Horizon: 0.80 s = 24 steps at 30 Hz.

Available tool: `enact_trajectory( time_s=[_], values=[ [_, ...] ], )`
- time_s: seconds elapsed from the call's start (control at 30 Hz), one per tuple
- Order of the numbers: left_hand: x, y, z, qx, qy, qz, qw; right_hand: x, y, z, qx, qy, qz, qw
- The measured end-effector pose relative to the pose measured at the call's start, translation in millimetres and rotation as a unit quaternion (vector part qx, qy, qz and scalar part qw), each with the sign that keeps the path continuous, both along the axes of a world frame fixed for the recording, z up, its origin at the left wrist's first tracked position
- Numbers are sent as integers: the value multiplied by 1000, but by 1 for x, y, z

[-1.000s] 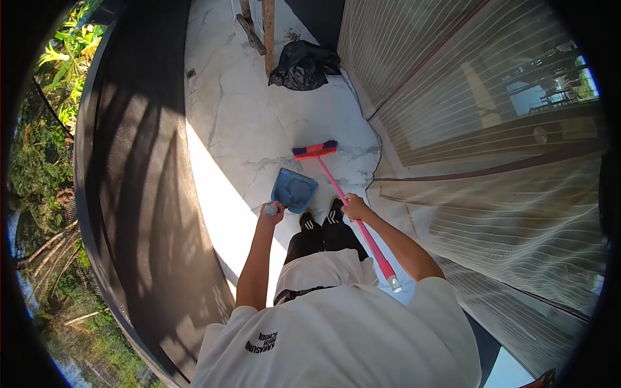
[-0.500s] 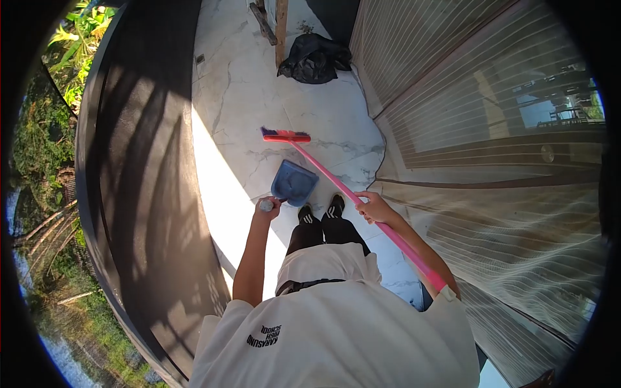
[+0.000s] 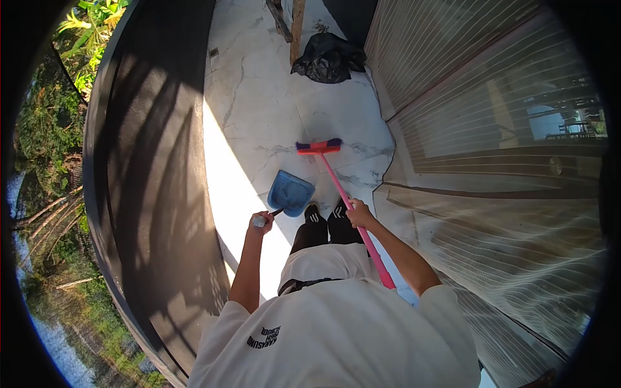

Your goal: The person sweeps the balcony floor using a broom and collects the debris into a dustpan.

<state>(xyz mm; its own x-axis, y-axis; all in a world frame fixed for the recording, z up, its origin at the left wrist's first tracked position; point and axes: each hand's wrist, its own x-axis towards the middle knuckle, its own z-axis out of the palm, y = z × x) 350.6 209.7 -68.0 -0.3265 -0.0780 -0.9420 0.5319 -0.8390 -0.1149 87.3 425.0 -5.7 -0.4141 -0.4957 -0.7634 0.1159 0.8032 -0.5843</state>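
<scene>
My left hand [image 3: 261,222] is closed round the handle of a blue dustpan [image 3: 291,194], whose pan is just ahead of my feet, over the white marbled floor. In my right hand [image 3: 360,214] is the pink pole of a broom [image 3: 333,173], gripped partway along, its upper end reaching back beside my waist. The broom's red head [image 3: 318,147] with dark bristles lies on the floor beyond the dustpan and slightly right of it. A gap of bare tile separates the bristles from the pan.
A black plastic bag [image 3: 328,59] lies farther ahead, beside a wooden post [image 3: 297,29]. A dark low wall [image 3: 155,161] with greenery outside runs along my left. Sheer striped curtains [image 3: 479,213] hang in front of glass on my right.
The broom head has moved right, and its pole now stands more upright in view, with my right hand nearer my body. My left hand and the dustpan have shifted slightly.
</scene>
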Motion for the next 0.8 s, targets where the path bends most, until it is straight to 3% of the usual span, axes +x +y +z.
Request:
enact_trajectory(
  time_s=[0.07,0.1,0.13,0.17,0.27,0.43,0.53,0.63,0.77,0.8],
  values=[
    [5,-8,-7,90,17,18,996,15,7,4,4,-40,-33,999],
    [5,-6,-6,90,18,20,996,22,9,5,-9,-114,-57,992],
    [2,-3,-5,36,3,9,999,25,9,6,-22,-188,-81,979],
    [0,-3,-3,-19,-12,-2,1000,24,8,7,-24,-187,-81,979],
    [5,-6,-16,-5,14,-6,1000,12,5,31,-14,-397,-124,909],
    [22,-6,-16,-2,-19,15,1000,16,4,71,-64,-381,-87,918],
    [48,-7,-7,122,160,3,980,19,-7,80,-90,-325,-64,939],
    [88,4,-7,75,143,-23,987,11,-24,81,-104,-283,-65,951],
    [152,24,27,96,221,88,966,9,-30,60,-125,-192,-43,972],
    [164,29,44,103,224,123,961,12,-32,59,-95,-95,19,991]
  ],
)
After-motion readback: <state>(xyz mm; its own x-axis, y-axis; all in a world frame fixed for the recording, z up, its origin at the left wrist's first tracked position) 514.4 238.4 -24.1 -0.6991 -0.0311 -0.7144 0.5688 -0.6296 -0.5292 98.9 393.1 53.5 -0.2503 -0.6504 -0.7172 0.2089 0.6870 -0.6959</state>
